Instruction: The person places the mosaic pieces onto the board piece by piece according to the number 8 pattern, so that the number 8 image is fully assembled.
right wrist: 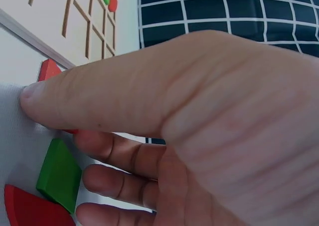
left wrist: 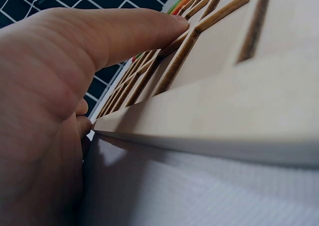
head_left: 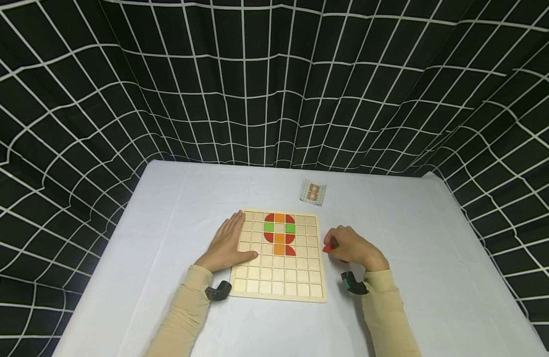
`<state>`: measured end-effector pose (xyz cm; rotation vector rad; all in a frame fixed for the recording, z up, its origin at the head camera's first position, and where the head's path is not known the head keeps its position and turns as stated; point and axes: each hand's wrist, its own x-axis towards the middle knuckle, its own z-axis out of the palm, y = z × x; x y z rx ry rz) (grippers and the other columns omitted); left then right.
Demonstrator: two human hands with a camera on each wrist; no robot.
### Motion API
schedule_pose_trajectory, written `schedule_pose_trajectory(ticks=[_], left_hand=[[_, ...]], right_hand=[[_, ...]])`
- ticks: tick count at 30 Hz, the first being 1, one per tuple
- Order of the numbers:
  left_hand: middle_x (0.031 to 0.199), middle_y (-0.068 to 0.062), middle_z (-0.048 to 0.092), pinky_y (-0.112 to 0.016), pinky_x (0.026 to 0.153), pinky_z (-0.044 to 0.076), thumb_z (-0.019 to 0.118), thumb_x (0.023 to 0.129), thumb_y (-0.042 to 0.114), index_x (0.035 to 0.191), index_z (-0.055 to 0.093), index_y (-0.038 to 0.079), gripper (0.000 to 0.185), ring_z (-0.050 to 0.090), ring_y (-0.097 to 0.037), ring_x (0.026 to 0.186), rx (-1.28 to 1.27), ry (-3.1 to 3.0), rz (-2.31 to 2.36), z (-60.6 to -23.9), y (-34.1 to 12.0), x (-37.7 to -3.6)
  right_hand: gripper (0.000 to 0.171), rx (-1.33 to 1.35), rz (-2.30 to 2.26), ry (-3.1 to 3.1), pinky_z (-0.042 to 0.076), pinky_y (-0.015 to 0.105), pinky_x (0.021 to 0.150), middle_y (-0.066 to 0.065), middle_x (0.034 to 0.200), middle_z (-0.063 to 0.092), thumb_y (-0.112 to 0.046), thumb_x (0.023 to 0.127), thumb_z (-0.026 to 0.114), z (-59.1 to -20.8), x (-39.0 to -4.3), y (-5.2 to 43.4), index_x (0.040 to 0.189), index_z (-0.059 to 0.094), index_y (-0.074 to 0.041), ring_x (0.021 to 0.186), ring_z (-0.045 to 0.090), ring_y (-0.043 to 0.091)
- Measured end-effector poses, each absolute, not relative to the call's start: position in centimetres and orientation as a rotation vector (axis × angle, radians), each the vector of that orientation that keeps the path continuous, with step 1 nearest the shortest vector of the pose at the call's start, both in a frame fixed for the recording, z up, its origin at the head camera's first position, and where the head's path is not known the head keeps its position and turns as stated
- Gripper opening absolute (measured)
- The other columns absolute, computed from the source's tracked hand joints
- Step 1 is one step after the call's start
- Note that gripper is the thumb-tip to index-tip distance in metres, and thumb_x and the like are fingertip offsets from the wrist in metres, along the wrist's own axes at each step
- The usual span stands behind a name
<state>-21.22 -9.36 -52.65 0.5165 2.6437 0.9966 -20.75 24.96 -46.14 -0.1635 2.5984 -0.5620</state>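
A wooden grid board [head_left: 279,275] lies on the table with red quarter-circle tiles [head_left: 290,251], orange square tiles [head_left: 279,249] and green square tiles [head_left: 290,228] set in its upper middle cells. My left hand [head_left: 225,245] rests along the board's left edge, fingers straight, its thumb on the grid. Just off the right edge, my right hand [head_left: 352,246] pinches a red tile [head_left: 327,248], which the thumb partly hides in the right wrist view. Beside those fingers on the table are a green tile [right wrist: 60,176] and another red tile [right wrist: 32,211].
A small card [head_left: 313,192] printed with a coloured grid pattern lies beyond the board. The white table [head_left: 203,188] meets black curtains [head_left: 256,99] with white grid lines at the back and sides. Dark wrist devices [head_left: 218,291] sit at both sleeves.
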Motion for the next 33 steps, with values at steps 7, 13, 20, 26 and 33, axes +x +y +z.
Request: schedule_pose_trajectory(ticks=[7, 13, 20, 26, 33], left_hand=[[0.173, -0.011, -0.002, -0.047, 0.131, -0.003, 0.076, 0.084, 0.047, 0.163, -0.001, 0.002, 0.119, -0.004, -0.029, 0.161, 0.512, 2.64, 0.993, -52.7, -9.5, -21.2], [0.173, -0.011, -0.003, -0.047, 0.131, -0.003, 0.076, 0.084, 0.048, 0.163, -0.001, 0.003, 0.119, -0.004, -0.029, 0.161, 0.513, 2.64, 0.988, -52.8, -9.4, -21.3], [0.173, -0.011, -0.003, -0.047, 0.131, -0.003, 0.076, 0.084, 0.048, 0.163, -0.002, 0.003, 0.119, -0.004, -0.028, 0.161, 0.512, 2.638, 0.985, -52.7, -9.4, -21.3], [0.173, -0.011, -0.003, -0.047, 0.131, -0.003, 0.076, 0.084, 0.048, 0.163, -0.002, 0.003, 0.119, -0.004, -0.028, 0.161, 0.515, 2.638, 0.984, -52.7, -9.3, -21.3], [0.173, -0.012, -0.001, -0.047, 0.132, -0.002, 0.076, 0.083, 0.048, 0.163, -0.001, 0.002, 0.119, -0.003, -0.029, 0.161, 0.51, 2.643, 1.0, -52.8, -9.3, -21.3]], right_hand=[[0.019, -0.142, -0.588, 2.591, 0.045, 0.026, 0.062, 0.007, 0.09, 0.056, -0.004, 0.085, 0.073, -46.5, -21.0, 24.9, 0.101, 0.064, -0.009, 0.081, 0.051, 0.019], [0.017, -0.095, -0.733, 2.563, 0.049, 0.026, 0.054, 0.009, 0.098, 0.065, 0.001, 0.091, 0.061, -46.3, -21.1, 25.1, 0.105, 0.065, -0.007, 0.061, 0.055, 0.018], [0.017, -0.168, -0.798, 2.711, 0.049, 0.027, 0.068, 0.008, 0.096, 0.065, -0.001, 0.094, 0.062, -46.0, -21.3, 25.4, 0.107, 0.07, -0.007, 0.083, 0.055, 0.02], [0.011, -0.274, -0.972, 2.736, 0.049, 0.028, 0.068, 0.004, 0.09, 0.065, -0.009, 0.095, 0.067, -45.6, -21.2, 25.3, 0.105, 0.071, -0.008, 0.083, 0.055, 0.019], [0.023, -0.374, -1.059, 2.765, 0.053, 0.032, 0.079, 0.009, 0.106, 0.069, -0.008, 0.097, 0.064, -45.0, -21.3, 24.5, 0.119, 0.07, -0.003, 0.092, 0.058, 0.022]])
